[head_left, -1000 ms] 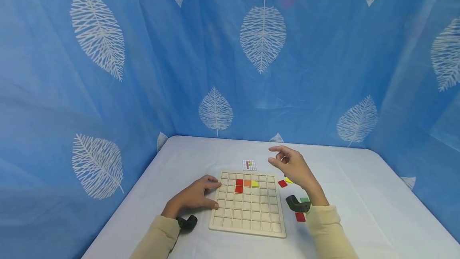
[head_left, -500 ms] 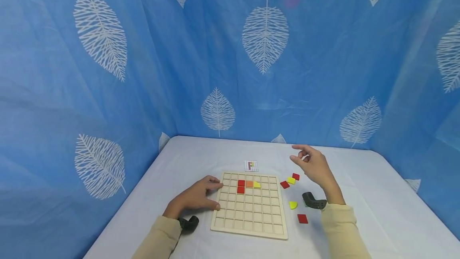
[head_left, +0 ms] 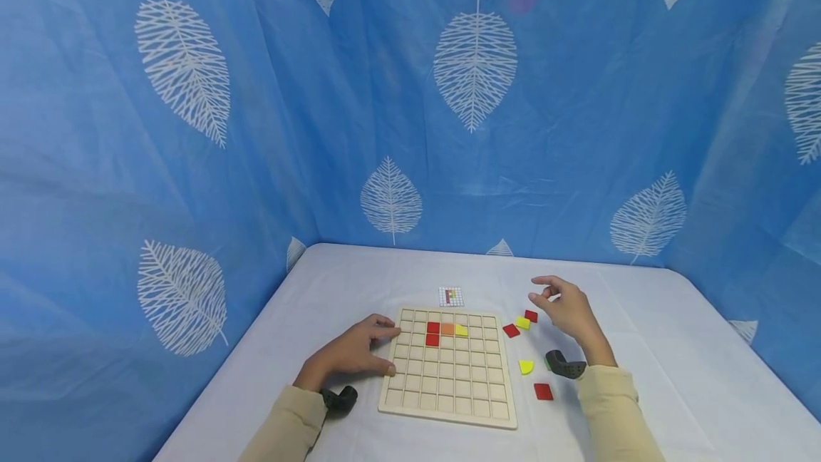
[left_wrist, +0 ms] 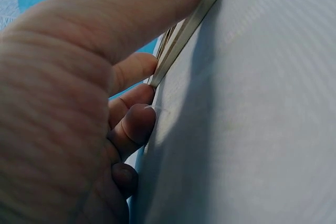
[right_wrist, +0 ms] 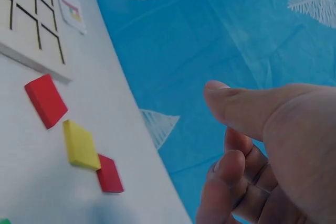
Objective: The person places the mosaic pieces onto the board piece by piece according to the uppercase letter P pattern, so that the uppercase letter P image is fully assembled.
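Observation:
A wooden grid board [head_left: 447, 405] lies on the table, with two red squares [head_left: 433, 328], an orange tile [head_left: 447, 329] and a yellow tile [head_left: 461, 330] in its upper cells. My left hand [head_left: 353, 350] rests at the board's left edge, thumb and fingers spread along the rim. To the right of the board, my right hand [head_left: 567, 309] hovers with loosely bent fingers and nothing in them. Closest to it are a red tile [head_left: 531, 316], a yellow tile [head_left: 522, 323] and another red tile [right_wrist: 46, 101].
Behind the board lies a small pattern card [head_left: 451, 296]. Nearer the front right are a rounded yellow tile [head_left: 526, 366], a red square [head_left: 543, 392] and a green piece partly hidden by the right wrist camera [head_left: 564, 365]. A blue curtain [head_left: 410, 91] encloses the table.
My right hand has moved right from over the board's far right corner, then lowered slightly, uncovering the loose tiles. The left hand stays at the board's edge.

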Demonstrator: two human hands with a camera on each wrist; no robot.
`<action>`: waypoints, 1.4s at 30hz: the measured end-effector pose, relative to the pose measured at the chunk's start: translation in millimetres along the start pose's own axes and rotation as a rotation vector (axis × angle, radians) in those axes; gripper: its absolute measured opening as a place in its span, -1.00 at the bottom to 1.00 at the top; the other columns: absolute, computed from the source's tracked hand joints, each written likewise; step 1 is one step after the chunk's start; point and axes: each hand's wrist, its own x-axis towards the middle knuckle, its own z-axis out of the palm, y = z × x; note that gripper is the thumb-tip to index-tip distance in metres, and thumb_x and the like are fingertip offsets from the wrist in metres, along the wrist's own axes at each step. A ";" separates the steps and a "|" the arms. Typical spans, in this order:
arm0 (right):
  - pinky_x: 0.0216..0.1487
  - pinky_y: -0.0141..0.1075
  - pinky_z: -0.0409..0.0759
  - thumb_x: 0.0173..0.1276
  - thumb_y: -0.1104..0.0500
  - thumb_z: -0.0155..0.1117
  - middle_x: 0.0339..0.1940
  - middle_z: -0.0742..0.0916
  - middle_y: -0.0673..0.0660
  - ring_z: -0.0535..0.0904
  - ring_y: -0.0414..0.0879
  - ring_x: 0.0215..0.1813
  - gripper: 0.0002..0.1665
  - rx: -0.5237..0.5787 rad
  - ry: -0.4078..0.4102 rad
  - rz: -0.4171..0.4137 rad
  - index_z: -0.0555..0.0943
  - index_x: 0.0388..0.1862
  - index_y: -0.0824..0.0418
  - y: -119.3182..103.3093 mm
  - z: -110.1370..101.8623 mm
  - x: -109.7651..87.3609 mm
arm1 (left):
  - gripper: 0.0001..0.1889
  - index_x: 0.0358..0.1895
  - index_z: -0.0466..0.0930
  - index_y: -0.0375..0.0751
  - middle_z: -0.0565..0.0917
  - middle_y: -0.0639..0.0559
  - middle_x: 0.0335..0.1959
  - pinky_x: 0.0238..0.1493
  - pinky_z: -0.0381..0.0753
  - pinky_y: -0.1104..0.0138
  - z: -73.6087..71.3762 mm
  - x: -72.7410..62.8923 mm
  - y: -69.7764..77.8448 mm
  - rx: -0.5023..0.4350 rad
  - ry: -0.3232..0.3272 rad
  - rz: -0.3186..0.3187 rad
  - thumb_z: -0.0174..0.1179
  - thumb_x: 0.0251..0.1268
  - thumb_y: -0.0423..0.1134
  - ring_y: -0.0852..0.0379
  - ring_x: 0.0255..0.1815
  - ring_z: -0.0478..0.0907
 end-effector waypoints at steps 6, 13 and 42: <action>-0.43 -0.28 0.55 0.41 0.09 0.34 -0.12 0.58 0.22 0.51 -0.06 -0.38 -0.45 0.043 -0.003 0.083 0.51 0.33 0.21 10.8 8.9 0.8 | -0.12 0.42 0.46 0.09 0.38 0.07 0.38 0.33 0.46 0.00 0.5 0.0 -0.9 0.005 0.003 0.001 0.51 -0.05 0.23 0.01 0.37 0.38; -0.45 -0.29 0.52 0.39 0.11 0.34 -0.13 0.61 0.24 0.50 -0.05 -0.42 -0.46 0.041 -0.024 0.140 0.52 0.30 0.25 22.1 14.1 -0.3 | -0.12 0.42 0.46 0.08 0.38 0.07 0.37 0.34 0.45 0.00 0.1 -1.1 1.2 -0.002 -0.002 -0.001 0.51 -0.05 0.23 0.01 0.37 0.38; -0.26 -0.25 0.44 0.34 0.16 0.37 -0.24 0.61 0.19 0.47 0.03 -0.18 -0.50 -0.037 -0.087 0.173 0.58 0.22 0.31 41.4 25.6 -2.0 | -0.12 0.43 0.46 0.10 0.38 0.06 0.38 0.39 0.40 -0.04 0.4 -1.7 1.2 0.013 0.003 -0.003 0.50 -0.05 0.25 -0.03 0.42 0.35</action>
